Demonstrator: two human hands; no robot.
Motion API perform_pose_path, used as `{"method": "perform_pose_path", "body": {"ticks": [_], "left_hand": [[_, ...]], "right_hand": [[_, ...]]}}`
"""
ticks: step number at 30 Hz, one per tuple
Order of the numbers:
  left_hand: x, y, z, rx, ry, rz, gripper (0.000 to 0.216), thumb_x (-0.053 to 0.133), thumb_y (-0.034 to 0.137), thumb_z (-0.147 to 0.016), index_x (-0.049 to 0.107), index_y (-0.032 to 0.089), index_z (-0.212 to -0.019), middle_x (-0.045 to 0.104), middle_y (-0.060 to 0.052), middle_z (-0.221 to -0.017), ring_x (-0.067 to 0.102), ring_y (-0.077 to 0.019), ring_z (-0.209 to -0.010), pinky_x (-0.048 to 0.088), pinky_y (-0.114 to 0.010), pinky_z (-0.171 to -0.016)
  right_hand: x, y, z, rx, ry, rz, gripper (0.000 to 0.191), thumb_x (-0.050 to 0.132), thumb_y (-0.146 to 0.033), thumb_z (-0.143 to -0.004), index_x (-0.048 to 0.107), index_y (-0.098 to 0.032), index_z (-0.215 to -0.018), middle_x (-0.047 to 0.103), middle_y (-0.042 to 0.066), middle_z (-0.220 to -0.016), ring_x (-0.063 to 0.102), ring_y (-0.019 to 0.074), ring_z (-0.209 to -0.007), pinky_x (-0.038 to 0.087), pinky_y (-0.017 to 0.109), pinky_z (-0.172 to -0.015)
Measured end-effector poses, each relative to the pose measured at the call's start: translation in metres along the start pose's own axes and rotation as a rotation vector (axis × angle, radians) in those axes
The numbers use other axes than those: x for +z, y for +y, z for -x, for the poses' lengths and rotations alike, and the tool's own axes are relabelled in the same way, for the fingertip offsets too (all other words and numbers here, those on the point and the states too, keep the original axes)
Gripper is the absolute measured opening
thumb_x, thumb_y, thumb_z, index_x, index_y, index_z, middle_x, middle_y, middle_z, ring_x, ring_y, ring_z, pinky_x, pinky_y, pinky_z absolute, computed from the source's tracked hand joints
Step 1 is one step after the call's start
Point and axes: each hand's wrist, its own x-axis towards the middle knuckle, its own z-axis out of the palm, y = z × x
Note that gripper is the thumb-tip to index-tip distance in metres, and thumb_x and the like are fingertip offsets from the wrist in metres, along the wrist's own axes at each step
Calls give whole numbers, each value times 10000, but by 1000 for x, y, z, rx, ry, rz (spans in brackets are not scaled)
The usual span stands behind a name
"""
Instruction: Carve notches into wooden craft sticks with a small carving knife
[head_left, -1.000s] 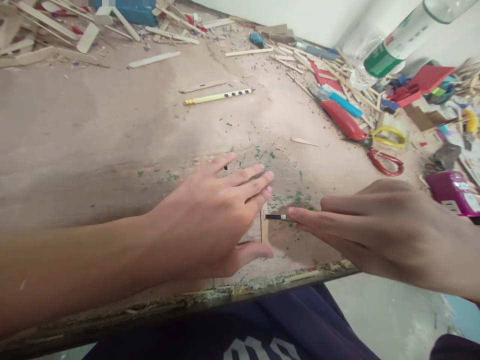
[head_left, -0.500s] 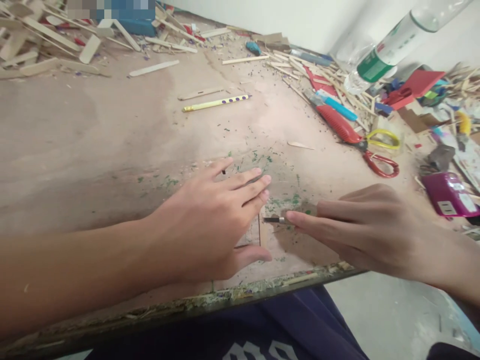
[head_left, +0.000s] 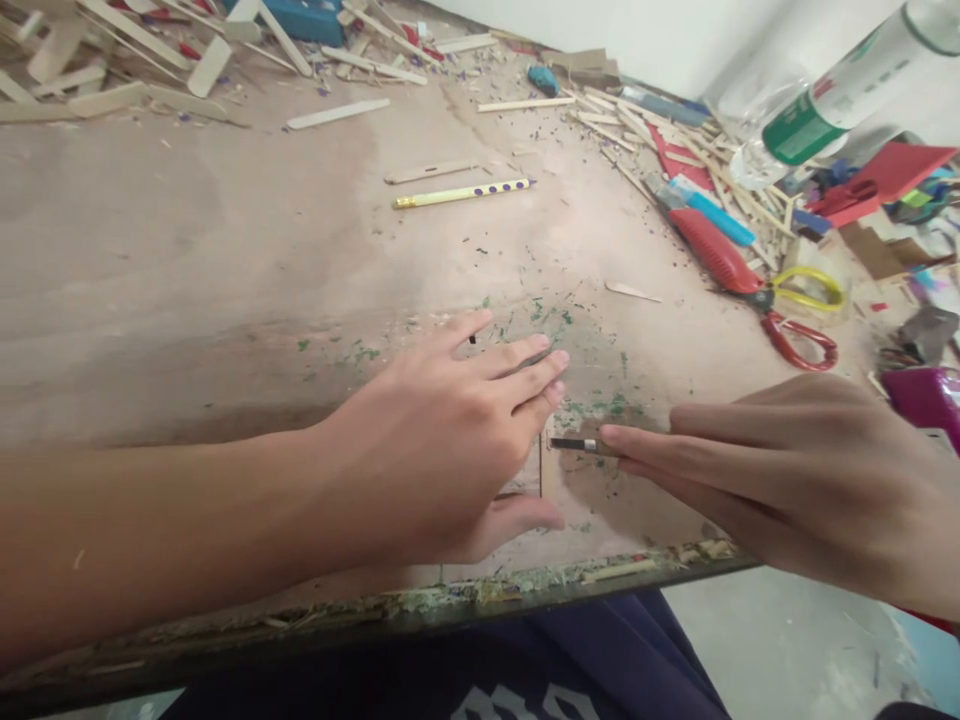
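Note:
My left hand lies flat with its fingers spread, pressing on a thin pale wooden strip on the work table. Most of the strip is hidden beneath that palm; its right edge shows between thumb and fingers. In my right hand is a small carving tool with a dark narrow blade and a silver collar. My index finger stretches along its handle, and the blade tip is at the strip's exposed edge. Green shavings are scattered around both hands.
Beyond the hands lie a yellow pencil and craft sticks. Scissors, a red-handled cutter and a blue cutter sit at right, near a plastic bottle. Wood scraps pile up at back left.
The whole view has shifted, so the table's contents sit farther right and slightly higher beyond the hands. Both hands keep nearly the same pose, with the blade still at the strip's edge.

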Motion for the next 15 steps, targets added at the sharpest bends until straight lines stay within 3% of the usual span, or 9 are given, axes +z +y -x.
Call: {"method": "perform_pose_path", "body": {"ticks": [5,9,15], "left_hand": [[0,2,1,-19,-7,9,774,540,731,-1297,812,96,-1646,732,-153,-1800,705,-343,-1720,453,-601,-1471],[-2,0,-1,-23,-11,15,768,583,744,-1287,839,89,-1597,759,-157,-1776,730,-345,-1689,447,-575,-1471],[-22,-12,-20,-11,-224,85,701,772,700,-1236,809,133,-1647,755,-174,-1788,673,-379,-1750,373,-625,-1532]], "right_hand": [[-3,0,-4,-46,27,27,299,543,-90,-1294,733,-160,-1514,608,-63,-819,424,136,-572,310,401,-583],[-6,-2,-10,-71,22,62,285,495,-113,-1320,736,-150,-1467,651,-41,-846,508,155,-606,364,391,-593],[-2,4,-8,-75,89,75,407,425,-222,-1358,830,-178,-1371,758,-12,-835,636,153,-575,388,397,-575]]}}
